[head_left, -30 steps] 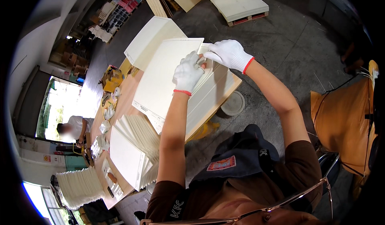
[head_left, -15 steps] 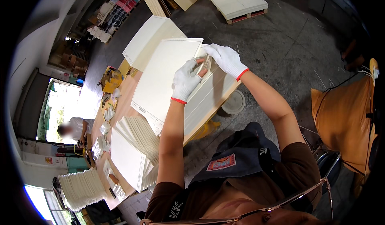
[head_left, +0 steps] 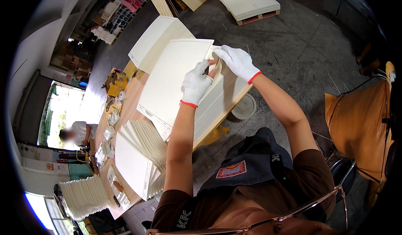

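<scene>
Step in hand, by judgement: working a single cream card sheet (head_left: 176, 80) on the stack of like sheets (head_left: 217, 99) at the far end of the workbench (head_left: 125, 105).

Left hand (head_left: 196, 83), white glove with red cuff: flat on the top sheet near its right edge, fingers bent, fingertips curled at the edge beside the right hand; cannot tell whether pinching.

Right hand (head_left: 238, 61), same glove: at the sheet's far right corner, fingers curled over the edge and gripping it.

Next move, by judgement: calls for a clean hold on one sheet only and a level lift, edges kept square.

Around: second cream pile (head_left: 157, 42) at the bench's far end; fanned folded cards (head_left: 144, 145) mid-bench; small scraps and tools (head_left: 111, 122) along the left edge; another fanned bundle (head_left: 83, 195) beyond the near left corner; round white lid (head_left: 244, 107) on the floor; palleted boards (head_left: 247, 0) further off; orange sack (head_left: 356, 126) to the right; another person (head_left: 77, 132) beyond the left edge.

Obstruction: none on the sheet itself; the fanned cards near.
</scene>
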